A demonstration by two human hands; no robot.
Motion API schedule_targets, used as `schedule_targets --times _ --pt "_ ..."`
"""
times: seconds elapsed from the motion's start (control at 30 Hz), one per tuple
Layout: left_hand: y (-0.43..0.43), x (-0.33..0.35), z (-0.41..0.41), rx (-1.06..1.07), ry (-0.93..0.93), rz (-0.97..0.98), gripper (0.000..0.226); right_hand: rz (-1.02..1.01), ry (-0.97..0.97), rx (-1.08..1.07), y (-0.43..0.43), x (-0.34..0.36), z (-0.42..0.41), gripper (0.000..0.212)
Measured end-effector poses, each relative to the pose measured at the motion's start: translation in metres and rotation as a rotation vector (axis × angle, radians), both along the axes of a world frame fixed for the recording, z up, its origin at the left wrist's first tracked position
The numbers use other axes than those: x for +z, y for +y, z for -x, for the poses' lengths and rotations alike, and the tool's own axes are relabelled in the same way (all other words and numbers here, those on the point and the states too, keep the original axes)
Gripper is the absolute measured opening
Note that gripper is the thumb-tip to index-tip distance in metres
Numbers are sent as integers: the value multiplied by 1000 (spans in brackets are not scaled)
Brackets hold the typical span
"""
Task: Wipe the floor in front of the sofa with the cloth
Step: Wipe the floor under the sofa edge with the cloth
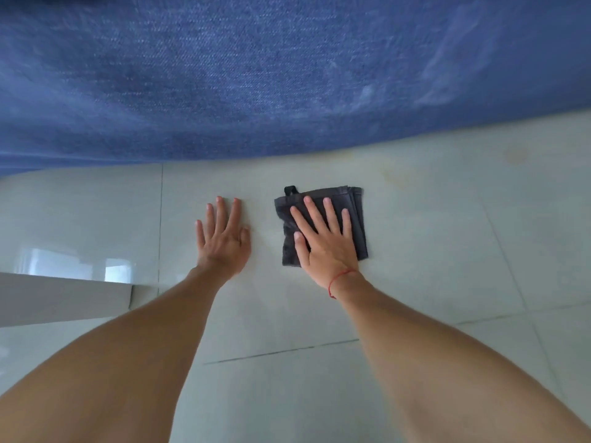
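A folded dark grey cloth [358, 215] with a small black loop lies flat on the pale tiled floor [447, 257], just in front of the blue sofa [256, 75]. My right hand [323, 247] lies flat on the cloth with fingers spread, pressing it down, and a red thread circles its wrist. My left hand [222, 238] rests palm-down on the bare tile to the left of the cloth, fingers apart, holding nothing.
The sofa's blue fabric front fills the top half of the view and meets the floor along a curved edge. A white furniture edge [57, 298] juts in from the left. Faint yellowish stains [515, 155] mark the tile near the sofa on the right.
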State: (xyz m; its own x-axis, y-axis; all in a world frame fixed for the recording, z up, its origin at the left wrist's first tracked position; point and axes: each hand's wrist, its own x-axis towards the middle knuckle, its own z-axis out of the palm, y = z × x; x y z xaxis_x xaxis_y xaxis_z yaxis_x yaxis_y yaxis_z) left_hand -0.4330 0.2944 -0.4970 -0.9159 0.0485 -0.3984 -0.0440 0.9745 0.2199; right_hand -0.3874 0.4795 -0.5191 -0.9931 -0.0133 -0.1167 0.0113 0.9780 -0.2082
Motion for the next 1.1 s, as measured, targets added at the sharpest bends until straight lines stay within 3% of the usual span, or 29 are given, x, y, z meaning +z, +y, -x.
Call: schedule_targets --times 0.1,0.27,0.57,0.77,0.9,1.1 --pt "25 8 6 -46 80 -36 63 -15 -14 -59 33 -1 -29 51" --pt "64 11 29 -141 -4 30 69 -50 -96 -379 94 2 -50 60" --pt "64 -1 31 -195 -23 100 68 -40 -56 -670 136 0 17 64" --pt "62 -5 32 -220 -2 103 67 -31 -57 -529 117 0 75 62" --pt "61 -8 32 -230 11 101 67 3 -42 -323 74 4 111 55" --pt "60 -7 32 -215 -13 88 67 -17 -14 -38 41 -1 97 52"
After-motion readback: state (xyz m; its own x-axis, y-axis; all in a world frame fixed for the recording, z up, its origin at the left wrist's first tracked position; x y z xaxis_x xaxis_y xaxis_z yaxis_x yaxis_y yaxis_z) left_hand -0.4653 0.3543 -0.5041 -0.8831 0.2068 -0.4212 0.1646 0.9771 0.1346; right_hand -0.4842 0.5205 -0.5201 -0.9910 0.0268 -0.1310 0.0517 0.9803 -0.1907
